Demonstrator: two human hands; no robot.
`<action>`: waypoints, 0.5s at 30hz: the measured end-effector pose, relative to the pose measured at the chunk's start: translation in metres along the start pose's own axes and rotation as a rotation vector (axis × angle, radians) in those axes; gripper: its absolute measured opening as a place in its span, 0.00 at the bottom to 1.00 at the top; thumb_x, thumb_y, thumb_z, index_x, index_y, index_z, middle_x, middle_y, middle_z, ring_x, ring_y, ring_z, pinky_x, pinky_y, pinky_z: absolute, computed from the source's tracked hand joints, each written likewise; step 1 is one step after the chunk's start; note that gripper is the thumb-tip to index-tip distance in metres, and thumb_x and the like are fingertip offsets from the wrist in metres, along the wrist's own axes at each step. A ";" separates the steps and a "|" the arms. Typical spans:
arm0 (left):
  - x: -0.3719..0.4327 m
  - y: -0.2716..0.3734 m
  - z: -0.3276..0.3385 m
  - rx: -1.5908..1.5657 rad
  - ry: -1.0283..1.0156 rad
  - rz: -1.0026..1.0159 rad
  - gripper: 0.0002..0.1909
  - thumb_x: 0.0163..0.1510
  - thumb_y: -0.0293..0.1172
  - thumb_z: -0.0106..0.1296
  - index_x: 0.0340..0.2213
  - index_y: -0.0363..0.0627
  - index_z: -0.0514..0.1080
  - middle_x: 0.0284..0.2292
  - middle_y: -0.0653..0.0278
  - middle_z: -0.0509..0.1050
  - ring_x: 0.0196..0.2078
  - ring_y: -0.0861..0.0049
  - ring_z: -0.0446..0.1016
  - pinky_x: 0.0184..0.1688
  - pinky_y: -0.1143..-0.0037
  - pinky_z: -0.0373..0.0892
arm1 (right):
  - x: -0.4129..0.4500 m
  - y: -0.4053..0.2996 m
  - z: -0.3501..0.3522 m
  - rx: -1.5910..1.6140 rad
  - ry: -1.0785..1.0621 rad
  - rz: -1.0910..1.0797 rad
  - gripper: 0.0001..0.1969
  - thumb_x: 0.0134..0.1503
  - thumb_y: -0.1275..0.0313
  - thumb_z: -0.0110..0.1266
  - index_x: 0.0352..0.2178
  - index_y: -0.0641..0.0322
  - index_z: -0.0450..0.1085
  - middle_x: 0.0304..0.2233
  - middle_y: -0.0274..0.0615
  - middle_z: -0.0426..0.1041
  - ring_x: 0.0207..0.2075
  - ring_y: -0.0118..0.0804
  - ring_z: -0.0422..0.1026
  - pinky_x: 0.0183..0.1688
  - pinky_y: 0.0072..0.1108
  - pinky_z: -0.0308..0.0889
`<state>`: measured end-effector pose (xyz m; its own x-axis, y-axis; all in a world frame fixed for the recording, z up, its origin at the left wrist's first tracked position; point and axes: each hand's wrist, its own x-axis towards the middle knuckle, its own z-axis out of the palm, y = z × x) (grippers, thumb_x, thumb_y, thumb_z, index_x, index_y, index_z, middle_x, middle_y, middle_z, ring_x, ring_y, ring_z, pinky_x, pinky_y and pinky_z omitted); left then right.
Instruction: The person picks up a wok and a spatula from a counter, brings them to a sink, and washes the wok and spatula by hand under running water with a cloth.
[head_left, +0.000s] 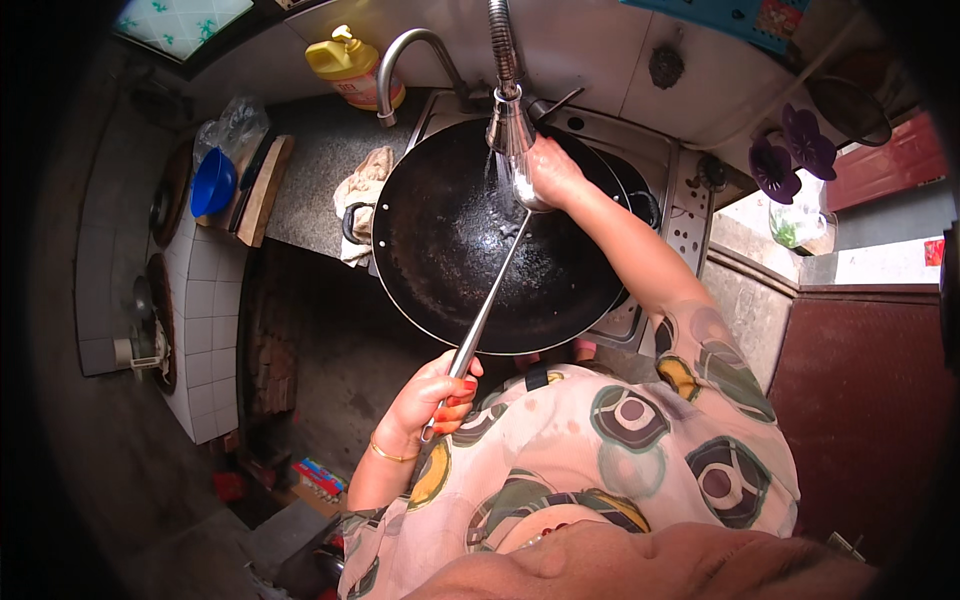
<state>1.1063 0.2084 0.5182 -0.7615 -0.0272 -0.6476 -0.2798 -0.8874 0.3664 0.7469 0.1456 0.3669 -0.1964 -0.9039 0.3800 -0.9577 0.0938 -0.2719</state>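
Observation:
My left hand (444, 397) is closed around the handle of a long metal ladle (487, 304). The ladle's bowl lies under water running from a spring-neck faucet head (511, 124). My right hand (553, 172) is at the ladle's bowl beneath the spray; its fingertips are partly hidden behind the faucet head and water, so its grip cannot be told. Below both is a large black wok (442, 277) with two loop handles, resting over the steel sink (660, 161), its inside wet.
A curved faucet (420, 37) and a yellow pump bottle (345, 64) stand behind the wok. A beige cloth (366, 180) lies by its left handle. Further left, a blue bowl (213, 182) sits near wooden boards (266, 191). Purple flower-shaped items (791, 157) hang at right.

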 end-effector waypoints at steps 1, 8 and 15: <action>-0.002 -0.001 -0.002 -0.005 0.006 0.006 0.08 0.47 0.20 0.40 0.33 0.41 0.60 0.14 0.70 0.55 0.08 0.90 0.50 0.07 0.87 0.48 | 0.005 -0.008 -0.009 0.073 -0.048 0.069 0.14 0.49 0.74 0.36 0.37 0.67 0.61 0.39 0.52 0.65 0.44 0.49 0.63 0.47 0.34 0.58; -0.003 0.002 -0.006 -0.052 0.055 0.098 0.09 0.46 0.19 0.42 0.33 0.37 0.60 0.14 0.69 0.55 0.08 0.90 0.50 0.07 0.87 0.46 | -0.010 -0.047 -0.007 0.396 -0.074 -0.298 0.11 0.42 0.80 0.51 0.30 0.55 0.67 0.37 0.43 0.67 0.42 0.47 0.64 0.50 0.28 0.57; 0.002 0.004 0.007 -0.051 0.031 0.086 0.09 0.46 0.19 0.41 0.33 0.37 0.61 0.14 0.69 0.55 0.08 0.90 0.50 0.07 0.87 0.47 | -0.010 -0.013 0.002 0.086 0.304 0.027 0.11 0.44 0.74 0.47 0.32 0.62 0.64 0.38 0.51 0.65 0.47 0.48 0.61 0.51 0.36 0.54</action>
<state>1.0999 0.2081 0.5228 -0.7626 -0.1179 -0.6361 -0.1836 -0.9034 0.3876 0.7619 0.1527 0.3654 -0.2883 -0.7338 0.6152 -0.9324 0.0690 -0.3548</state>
